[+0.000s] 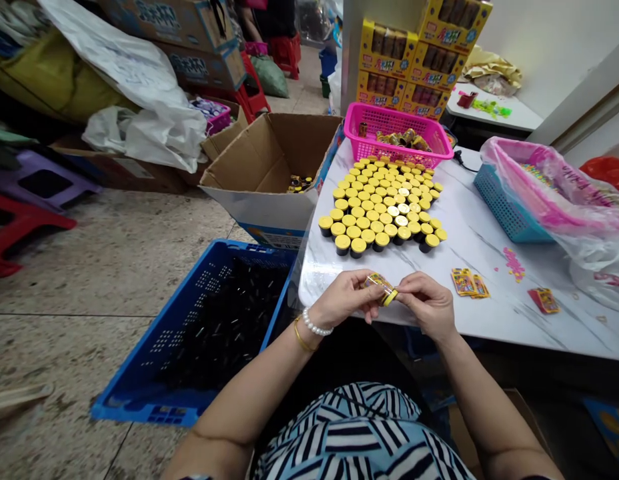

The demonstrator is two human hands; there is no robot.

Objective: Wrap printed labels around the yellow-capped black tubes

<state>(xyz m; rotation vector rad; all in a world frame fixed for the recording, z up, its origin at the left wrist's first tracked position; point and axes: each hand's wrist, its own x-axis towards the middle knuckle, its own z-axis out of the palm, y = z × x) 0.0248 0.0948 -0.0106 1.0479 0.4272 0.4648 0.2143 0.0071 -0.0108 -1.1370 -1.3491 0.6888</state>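
Over the near edge of the white table, my left hand [345,295] is closed around a small yellow-lidded container [377,283] with a colourful printed wrap, tilted so its lid points down and right. The fingertips of my right hand [430,303] pinch the container at its lid end; whether they also hold a bit of the wrap I cannot tell. Beyond my hands stand many dark containers with yellow lids [372,217], packed close together. To the right of my right hand lie small stacks of printed cards [469,283] and another card stack [543,301].
A pink basket [399,157] of wrapped containers sits behind the rows. At right stands a teal basket [509,207] lined with plastic. On my left are an open cardboard box [259,200] and a blue crate [139,373] of black pieces. Pink bits [513,263] lie on the table.
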